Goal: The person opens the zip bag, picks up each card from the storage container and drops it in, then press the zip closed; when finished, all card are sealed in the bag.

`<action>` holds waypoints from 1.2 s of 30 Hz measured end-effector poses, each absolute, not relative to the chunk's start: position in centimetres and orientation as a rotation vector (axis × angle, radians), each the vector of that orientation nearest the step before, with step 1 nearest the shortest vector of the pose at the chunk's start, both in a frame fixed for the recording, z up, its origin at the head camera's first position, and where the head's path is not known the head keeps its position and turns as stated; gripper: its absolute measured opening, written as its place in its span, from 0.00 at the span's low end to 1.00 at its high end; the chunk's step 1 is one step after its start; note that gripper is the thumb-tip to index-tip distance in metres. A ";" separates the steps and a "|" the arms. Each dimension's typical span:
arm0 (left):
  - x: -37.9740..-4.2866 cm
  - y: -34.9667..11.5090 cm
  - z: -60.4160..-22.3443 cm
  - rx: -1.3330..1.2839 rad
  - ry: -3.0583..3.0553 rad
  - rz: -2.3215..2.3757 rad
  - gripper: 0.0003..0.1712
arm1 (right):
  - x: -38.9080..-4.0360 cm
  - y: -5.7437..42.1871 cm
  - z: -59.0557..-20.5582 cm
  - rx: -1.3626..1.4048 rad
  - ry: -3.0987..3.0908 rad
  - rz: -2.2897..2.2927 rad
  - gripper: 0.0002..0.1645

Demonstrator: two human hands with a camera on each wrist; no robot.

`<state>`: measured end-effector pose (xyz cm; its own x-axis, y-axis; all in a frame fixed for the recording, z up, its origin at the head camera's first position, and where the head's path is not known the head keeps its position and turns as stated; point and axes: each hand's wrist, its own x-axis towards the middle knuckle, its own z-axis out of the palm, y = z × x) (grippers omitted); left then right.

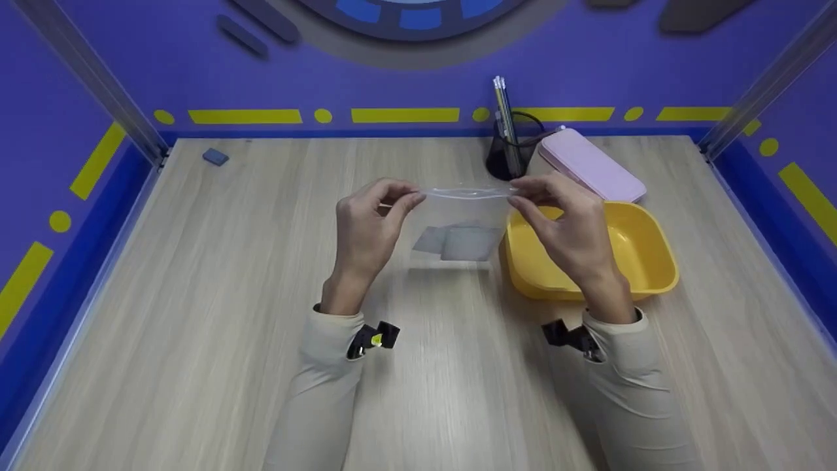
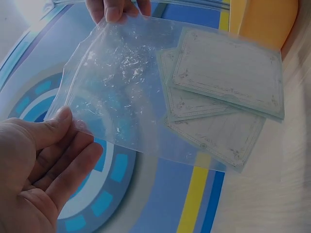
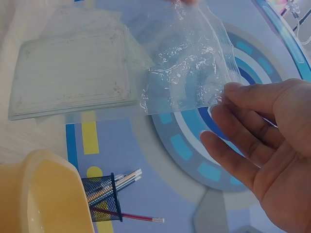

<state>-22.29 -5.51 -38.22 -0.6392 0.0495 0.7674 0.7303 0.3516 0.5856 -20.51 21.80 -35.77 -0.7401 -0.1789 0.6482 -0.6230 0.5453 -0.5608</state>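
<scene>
A clear zip bag [image 1: 461, 212] hangs upright above the table between both hands. Inside, at its bottom, lie several pale cards with ornate printed borders [image 2: 228, 73], overlapping at angles. My left hand [image 1: 369, 229] pinches one top corner between thumb and fingers. The opposite top corner is pinched by my right hand [image 1: 569, 226], which is above the near side of a yellow basin [image 1: 664, 275]. In the right wrist view the cards [image 3: 73, 73] sit stacked toward the bag's bottom, and the thumb presses the film against the fingers.
Behind the basin lies a pink case [image 1: 592, 163]. A black mesh pencil cup [image 1: 498, 160] with several pencils stands beside it at the back. A small blue eraser-like block [image 1: 215, 156] lies at the far left. Blue walls [image 1: 392, 78] border the table.
</scene>
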 end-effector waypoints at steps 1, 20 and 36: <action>-22.2 -5.5 -38.2 -0.686 -1.956 -1.324 0.04 | -20.5 21.8 -35.7 0.645 -2.263 1.111 0.12; -21.4 -4.5 -38.0 -0.909 -1.969 -1.264 0.03 | -19.3 19.8 -35.1 0.858 -2.297 0.959 0.22; -21.2 -4.3 -38.0 -1.079 -1.987 -1.230 0.05 | -19.5 18.1 -36.0 1.011 -2.249 0.880 0.10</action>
<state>-21.22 -4.33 -38.02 -0.5193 0.3400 0.7841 0.8534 0.2551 0.4546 -19.55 18.12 -35.95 -0.5880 -0.4510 0.6715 -0.7869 0.5112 -0.3457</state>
